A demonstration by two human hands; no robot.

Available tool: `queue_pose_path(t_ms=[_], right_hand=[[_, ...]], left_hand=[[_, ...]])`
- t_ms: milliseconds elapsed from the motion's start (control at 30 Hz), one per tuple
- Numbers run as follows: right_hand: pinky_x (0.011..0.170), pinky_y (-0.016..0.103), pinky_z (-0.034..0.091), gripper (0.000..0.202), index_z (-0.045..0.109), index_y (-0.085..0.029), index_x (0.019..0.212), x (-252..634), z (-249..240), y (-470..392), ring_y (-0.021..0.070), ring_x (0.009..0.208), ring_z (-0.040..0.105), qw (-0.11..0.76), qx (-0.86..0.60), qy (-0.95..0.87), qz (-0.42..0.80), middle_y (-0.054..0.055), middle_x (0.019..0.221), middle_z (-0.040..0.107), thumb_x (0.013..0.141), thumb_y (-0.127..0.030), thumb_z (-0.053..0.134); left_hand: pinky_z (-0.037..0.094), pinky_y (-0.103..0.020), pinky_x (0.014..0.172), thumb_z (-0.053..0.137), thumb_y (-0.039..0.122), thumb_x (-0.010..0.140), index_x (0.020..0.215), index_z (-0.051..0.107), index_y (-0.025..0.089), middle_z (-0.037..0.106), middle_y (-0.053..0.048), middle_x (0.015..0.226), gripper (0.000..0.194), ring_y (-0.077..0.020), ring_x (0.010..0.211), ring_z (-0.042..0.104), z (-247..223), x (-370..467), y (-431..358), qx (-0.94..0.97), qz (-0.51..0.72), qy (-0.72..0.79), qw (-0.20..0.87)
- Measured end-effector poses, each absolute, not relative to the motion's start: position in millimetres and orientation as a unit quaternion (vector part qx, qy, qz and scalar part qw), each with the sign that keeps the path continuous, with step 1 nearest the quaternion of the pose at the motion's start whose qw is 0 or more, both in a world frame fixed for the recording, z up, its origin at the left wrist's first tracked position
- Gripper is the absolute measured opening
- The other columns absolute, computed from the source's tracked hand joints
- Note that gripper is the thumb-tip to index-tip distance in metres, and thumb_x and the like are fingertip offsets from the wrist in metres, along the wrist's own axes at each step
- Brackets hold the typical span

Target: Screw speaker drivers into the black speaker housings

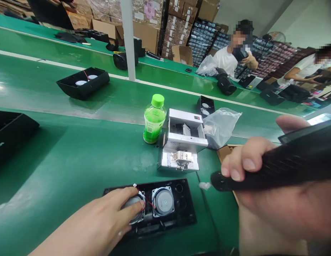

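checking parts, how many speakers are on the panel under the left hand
2: one speaker partly under the left hand, another speaker to its right; the hand may hide more.

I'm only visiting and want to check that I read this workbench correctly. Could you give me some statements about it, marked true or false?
1. The left hand touches a round speaker on the black panel. True.
2. The right hand holds nothing. False: it holds a long black object.
3. The bottle has a green cap. True.
4. That bottle lies on its side. False: it stands upright.
5. A silver-coloured machine stands beside the bottle. True.
6. The left hand covers both speakers on the panel. False: the other speaker is in plain view.
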State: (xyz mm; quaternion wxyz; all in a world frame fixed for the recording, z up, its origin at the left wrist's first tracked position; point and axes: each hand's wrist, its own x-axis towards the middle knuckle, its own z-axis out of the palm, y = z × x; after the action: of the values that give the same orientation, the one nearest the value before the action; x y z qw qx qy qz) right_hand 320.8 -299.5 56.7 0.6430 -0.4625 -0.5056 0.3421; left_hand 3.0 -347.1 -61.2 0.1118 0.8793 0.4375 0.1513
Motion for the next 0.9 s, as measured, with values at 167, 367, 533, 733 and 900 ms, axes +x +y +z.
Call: queue_pose_path(t_ms=[167,367,533,733,900], right_hand=[[0.047,0.036,0.052,0.053,0.055,-0.031,0.104,280,67,-269,0.0196,0.043,0.055,0.683,-0.393,-0.511,0.342,-0.006,0.056,0.061,0.094,-0.082,0.063],[0.046,0.035,0.049,0.07,0.05,-0.03,0.104,274,37,-254,0.0193,0.043,0.054,0.608,-0.373,-0.617,0.331,-0.005,0.059,0.058,0.089,-0.098,0.046],[0.051,0.037,0.051,0.075,0.054,-0.031,0.112,280,31,-259,0.021,0.049,0.058,0.598,-0.366,-0.617,0.358,-0.003,0.064,0.062,0.084,-0.1,0.052],[0.046,0.033,0.045,0.067,0.057,-0.03,0.115,276,24,-250,0.0182,0.044,0.052,0.661,-0.372,-0.529,0.38,-0.006,0.06,0.058,0.091,-0.093,0.052],[0.046,0.032,0.043,0.065,0.058,-0.029,0.119,279,23,-257,0.0172,0.044,0.051,0.674,-0.37,-0.494,0.405,-0.006,0.061,0.057,0.096,-0.089,0.049]], left_hand=[[0.061,-0.025,0.073,0.051,0.02,0.109,0.126,0.077,0.032,0.079,-0.003,0.119,0.034,-0.0191,0.094,0.079,-51,16,-353,0.872,0.223,0.428,0.087],[0.068,-0.04,0.081,0.065,0.028,0.105,0.127,0.077,0.024,0.08,-0.008,0.127,0.026,-0.0296,0.103,0.077,-56,71,-353,0.889,0.153,0.427,0.061],[0.067,-0.043,0.078,0.076,0.03,0.1,0.124,0.077,0.022,0.08,-0.01,0.121,0.026,-0.03,0.098,0.075,-57,94,-344,0.882,0.079,0.446,0.132],[0.065,-0.045,0.088,0.072,0.019,0.1,0.124,0.077,0.022,0.08,-0.01,0.123,0.025,-0.0303,0.103,0.074,-49,92,-340,0.865,0.035,0.463,0.191],[0.065,-0.045,0.092,0.068,0.017,0.1,0.127,0.076,0.025,0.081,-0.008,0.122,0.029,-0.0295,0.105,0.076,-52,91,-341,0.861,0.039,0.472,0.186]])
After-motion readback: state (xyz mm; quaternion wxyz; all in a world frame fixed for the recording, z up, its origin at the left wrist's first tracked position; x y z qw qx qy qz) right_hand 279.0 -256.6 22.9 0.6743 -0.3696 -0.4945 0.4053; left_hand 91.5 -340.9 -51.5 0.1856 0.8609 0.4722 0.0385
